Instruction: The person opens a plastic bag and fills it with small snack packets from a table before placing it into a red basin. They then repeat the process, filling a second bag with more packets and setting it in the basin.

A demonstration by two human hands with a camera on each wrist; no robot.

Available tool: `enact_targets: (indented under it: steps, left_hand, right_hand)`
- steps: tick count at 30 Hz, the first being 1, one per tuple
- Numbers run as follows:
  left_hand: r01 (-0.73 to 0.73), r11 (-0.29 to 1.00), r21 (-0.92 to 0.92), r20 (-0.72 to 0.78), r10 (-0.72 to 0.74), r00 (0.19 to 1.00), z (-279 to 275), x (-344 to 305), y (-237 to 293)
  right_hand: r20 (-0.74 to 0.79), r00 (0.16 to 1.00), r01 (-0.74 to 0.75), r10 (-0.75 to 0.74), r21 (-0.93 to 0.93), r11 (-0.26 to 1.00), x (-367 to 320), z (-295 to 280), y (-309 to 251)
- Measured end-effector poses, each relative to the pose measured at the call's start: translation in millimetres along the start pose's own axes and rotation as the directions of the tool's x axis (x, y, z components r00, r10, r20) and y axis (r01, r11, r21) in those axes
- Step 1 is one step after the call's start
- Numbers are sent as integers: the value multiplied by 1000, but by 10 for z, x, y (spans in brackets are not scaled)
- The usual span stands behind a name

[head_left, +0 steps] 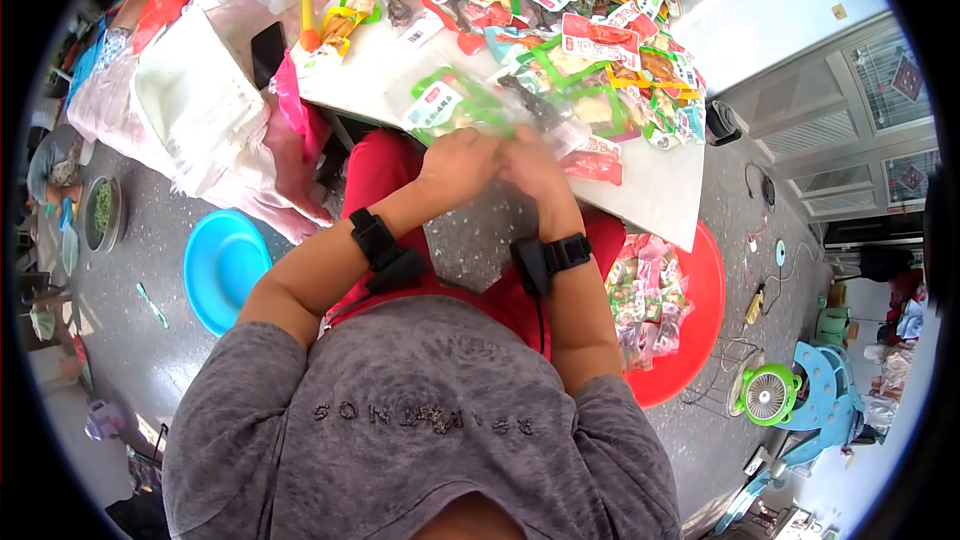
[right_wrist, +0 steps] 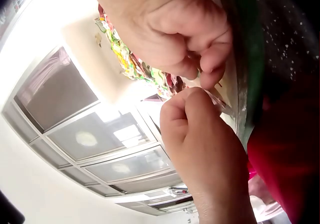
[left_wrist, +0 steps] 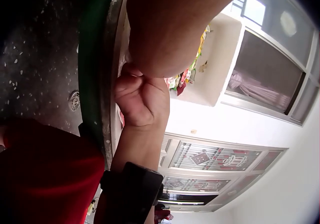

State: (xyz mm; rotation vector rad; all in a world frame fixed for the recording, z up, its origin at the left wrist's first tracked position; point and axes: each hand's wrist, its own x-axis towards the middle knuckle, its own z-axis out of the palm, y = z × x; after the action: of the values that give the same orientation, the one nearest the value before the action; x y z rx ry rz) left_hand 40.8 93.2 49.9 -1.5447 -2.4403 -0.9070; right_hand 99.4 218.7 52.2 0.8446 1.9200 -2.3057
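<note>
In the head view, my left hand (head_left: 460, 168) and right hand (head_left: 528, 165) meet at the table's front edge, fingers curled and pinching the near edge of a clear plastic bag (head_left: 478, 100). Green-and-white packets (head_left: 436, 105) show through it, and a dark packet (head_left: 528, 95) lies at its right. The right hand is blurred. From the right wrist, curled fingers of the right hand (right_wrist: 190, 39) nearly touch the left hand (right_wrist: 200, 134), with a bit of clear plastic between. The left wrist view shows the right hand (left_wrist: 142, 101) curled; its grip is hidden.
Heaped colourful packets (head_left: 600, 40) cover the table's (head_left: 665, 175) back and right. A red basin (head_left: 705, 310) of filled bags stands on the floor at right, a blue basin (head_left: 228, 270) at left. A yellow-handled tool (head_left: 307, 0) and black phone (head_left: 268, 53) lie at upper left.
</note>
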Motion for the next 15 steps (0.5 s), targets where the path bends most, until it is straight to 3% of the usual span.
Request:
enact_targets:
  steps: [2,4,6,8,10,12,14,15]
  left_hand:
    - [-60,998,-9,-77,60,995,-26,-9,-25]
    - [-104,994,-22,-140,100,985,-23,-15,-71]
    - [-132,990,-45,-184,122,975,54,-42,-146]
    - [-165,984,-67,-227,146,963,132,-66,-240]
    - [-175,982,-65,-204,158,966,124,-73,-265]
    - [-152,988,-28,-119,148,982,42,-109,-257]
    - [-146,988,53,10,145,989,51,-142,-332]
    - [-157,982,108,39,154,987,52,-149,-364]
  right_hand:
    - [32,999,2,-5,107,994,66,-3,54]
    - [66,995,84,-75,-142,986,57,23,45]
    - [74,995,76,-67,-125,989,64,57,39]
    - [62,998,-19,9,158,987,92,103,32]
    - [187,895,418,-405,-37,908,383,1,407]
    - [182,895,418,-408,-23,908,384,-14,417]
    - [62,998,-10,-4,221,975,96,125,53]
    - [51,999,-21,10,223,975,119,87,84]
